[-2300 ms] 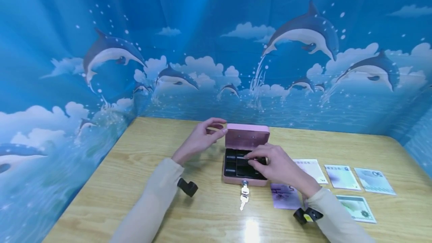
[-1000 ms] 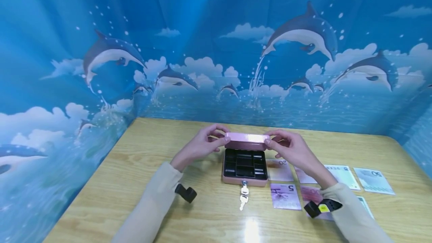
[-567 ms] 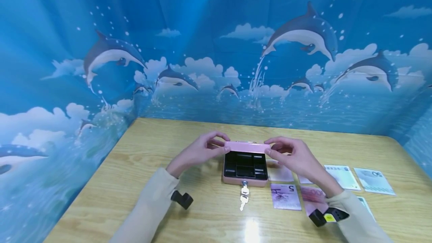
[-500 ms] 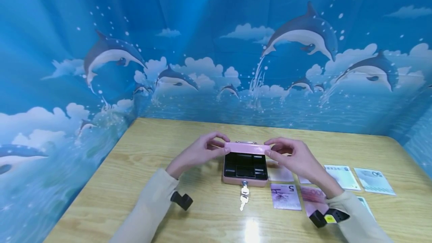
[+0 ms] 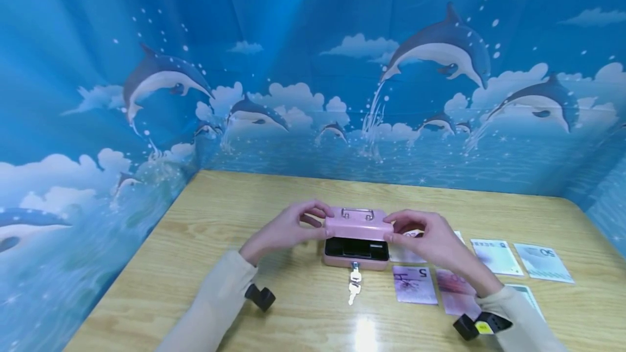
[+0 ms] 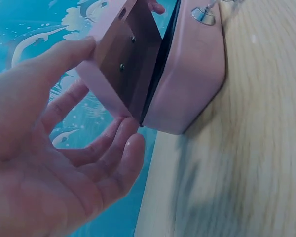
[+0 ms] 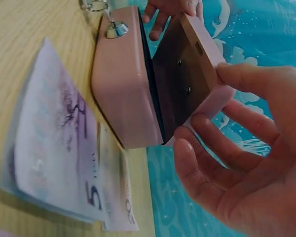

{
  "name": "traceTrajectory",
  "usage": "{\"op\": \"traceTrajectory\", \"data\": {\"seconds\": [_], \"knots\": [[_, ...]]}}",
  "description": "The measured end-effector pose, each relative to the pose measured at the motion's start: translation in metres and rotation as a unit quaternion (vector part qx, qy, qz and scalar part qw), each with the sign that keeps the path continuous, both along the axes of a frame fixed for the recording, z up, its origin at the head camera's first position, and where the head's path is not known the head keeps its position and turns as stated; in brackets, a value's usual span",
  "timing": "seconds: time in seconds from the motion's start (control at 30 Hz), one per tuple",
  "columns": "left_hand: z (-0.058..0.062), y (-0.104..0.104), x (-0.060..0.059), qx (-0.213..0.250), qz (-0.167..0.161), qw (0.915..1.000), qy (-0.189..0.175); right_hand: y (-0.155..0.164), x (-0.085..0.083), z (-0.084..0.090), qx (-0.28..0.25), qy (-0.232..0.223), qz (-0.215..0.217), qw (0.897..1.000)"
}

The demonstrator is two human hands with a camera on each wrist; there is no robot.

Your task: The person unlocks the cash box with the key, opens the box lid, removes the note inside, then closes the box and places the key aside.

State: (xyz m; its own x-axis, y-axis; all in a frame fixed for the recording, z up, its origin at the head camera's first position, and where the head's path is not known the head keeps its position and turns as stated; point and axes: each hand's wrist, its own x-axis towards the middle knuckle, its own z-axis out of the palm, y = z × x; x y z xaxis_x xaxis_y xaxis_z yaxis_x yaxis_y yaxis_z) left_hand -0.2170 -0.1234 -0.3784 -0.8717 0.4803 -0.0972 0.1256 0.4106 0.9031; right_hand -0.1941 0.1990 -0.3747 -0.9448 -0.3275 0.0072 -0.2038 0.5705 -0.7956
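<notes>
Centre of the head view: we see a pink cash box (image 5: 355, 257) on the wooden table (image 5: 205, 243), its lid (image 5: 359, 224) tilted low over the black tray (image 5: 355, 247), with only a narrow gap left at the front. The left hand (image 5: 286, 228) pinches the lid's left end, thumb on top and fingers beneath; the right hand (image 5: 430, 239) pinches the right end likewise, so each grip is closed on the lid. A key (image 5: 354, 273) sits in the front lock, with a second one hanging below. Banknotes (image 5: 414, 284) lie spread at the lower right, outside the box. We judge the closing nearly finished; the lid is not yet seated on the base.
</notes>
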Motion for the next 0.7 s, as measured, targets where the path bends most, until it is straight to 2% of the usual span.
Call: {"op": "traceTrajectory", "data": {"seconds": [0.23,0.47,0.7], "knots": [[-0.004,-0.002,0.003,-0.022,-0.021,0.9994,0.017,0.0,0.004,-0.006,0.003,0.009,0.017,1.0],[-0.007,-0.001,0.006,-0.037,-0.024,0.9987,0.024,-0.001,0.005,-0.009,0.017,0.007,0.029,0.999],[-0.012,0.001,0.007,-0.047,-0.027,0.9981,0.029,-0.002,0.006,-0.016,0.008,0.02,0.049,0.999]]}}
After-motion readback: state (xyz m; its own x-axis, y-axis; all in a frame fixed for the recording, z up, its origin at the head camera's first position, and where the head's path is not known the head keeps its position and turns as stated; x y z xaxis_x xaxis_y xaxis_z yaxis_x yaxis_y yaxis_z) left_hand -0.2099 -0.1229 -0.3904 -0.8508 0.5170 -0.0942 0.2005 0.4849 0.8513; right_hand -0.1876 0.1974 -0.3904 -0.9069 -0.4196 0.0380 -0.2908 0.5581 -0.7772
